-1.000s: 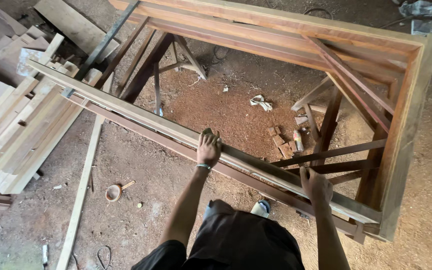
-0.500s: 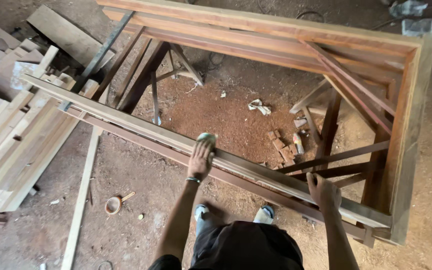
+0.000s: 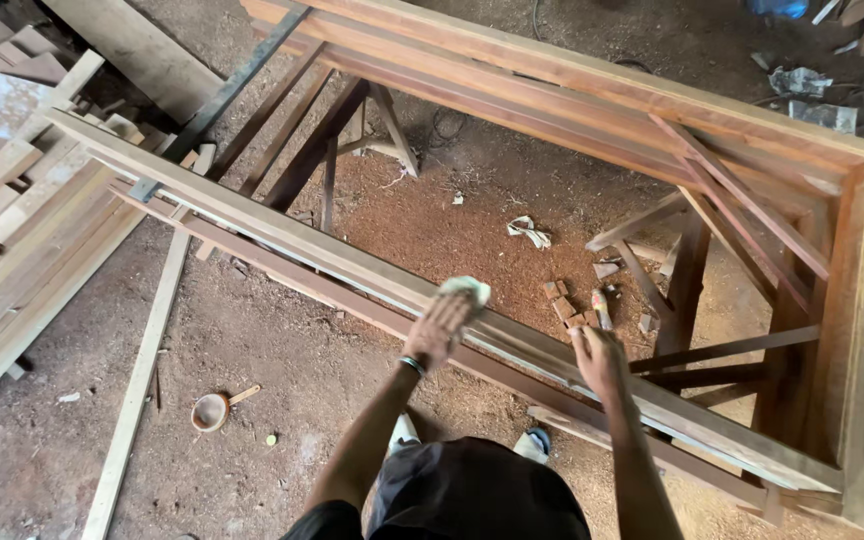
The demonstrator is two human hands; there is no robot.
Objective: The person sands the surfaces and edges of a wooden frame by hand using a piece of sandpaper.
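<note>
A large rectangular wooden frame [image 3: 572,95] rests on trestles, and I stand at its near long rail [image 3: 282,240]. My left hand [image 3: 439,328] lies flat on that rail, pressing a small pale pad or cloth [image 3: 467,290] under the fingertips. To the right, my right hand [image 3: 600,358] rests on the same rail, fingers curled over its edge. Whether it holds anything small I cannot tell. A dark band sits on my left wrist.
Planks are stacked at the left [image 3: 22,240]. A long thin batten [image 3: 137,385] and a small round pan with a handle [image 3: 212,408] lie on the sawdust floor. Wood offcuts [image 3: 577,305] and a crumpled rag [image 3: 529,232] lie inside the frame. A trestle [image 3: 697,290] stands under its right end.
My left hand has slid forward along the near rail with the pad, the arm stretching out. My right hand stays on the rail. The camera has come closer.
</note>
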